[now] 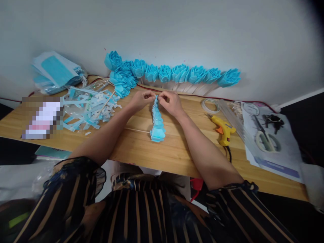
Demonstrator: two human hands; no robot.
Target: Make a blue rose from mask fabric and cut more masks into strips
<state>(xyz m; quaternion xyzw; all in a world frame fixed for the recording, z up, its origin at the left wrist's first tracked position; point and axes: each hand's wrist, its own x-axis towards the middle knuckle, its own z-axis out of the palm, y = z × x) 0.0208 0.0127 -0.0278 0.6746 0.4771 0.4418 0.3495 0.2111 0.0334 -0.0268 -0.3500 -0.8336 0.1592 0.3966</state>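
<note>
A pleated strip of blue mask fabric [157, 116] stretches toward me on the table, its far end pinched between my two hands. My left hand [143, 100] has thumb and fingertips closed at the left side of that end. Close beside it, my right hand [170, 102] pinches the right side. The near end of the strip is a thicker, folded bunch. A thin stick [138, 130] lies on the wood, its right end touching or under this bunch. Exactly how the fingertips grip the fabric is too small to make out.
Blue fabric flowers [165, 73] on sticks lean along the wall. Fabric scraps [88, 108] and a stack of masks [57, 71] lie left, near a blurred-out phone [43, 118]. To the right are a yellow glue gun [222, 130], tape roll [211, 105], scissors [265, 138] and keys [274, 122].
</note>
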